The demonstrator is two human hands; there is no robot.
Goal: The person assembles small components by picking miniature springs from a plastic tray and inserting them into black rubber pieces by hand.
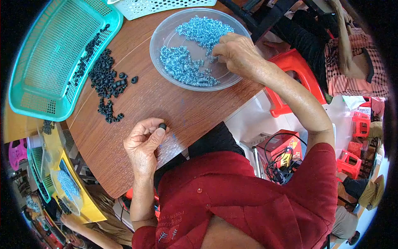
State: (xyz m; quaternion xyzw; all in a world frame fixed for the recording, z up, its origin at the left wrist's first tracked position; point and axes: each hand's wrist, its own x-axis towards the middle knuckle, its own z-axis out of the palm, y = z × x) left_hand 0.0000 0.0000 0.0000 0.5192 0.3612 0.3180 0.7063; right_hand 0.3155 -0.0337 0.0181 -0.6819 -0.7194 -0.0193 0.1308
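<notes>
Between the thumb and fingers of my left hand (145,139) is a small black round cap (162,126), held above the near part of the table. My right hand (238,54) reaches into a clear round plastic tub (156,62), its fingertips bent together at the shiny light-blue pieces. What the fingertips pinch, if anything, is hidden. Those small coiled-looking blue pieces (182,66) lie in two heaps joined by a thin trail. To the left, a loose pile of black caps (107,79) is spread on the brown wooden table (137,101).
A green mesh basket (49,54) holding more black caps stands at the left, a white perforated basket (157,7) at the far edge. Right of the table are a red stool (296,76) and a red box (286,145) with black cables. Other people sit at both sides.
</notes>
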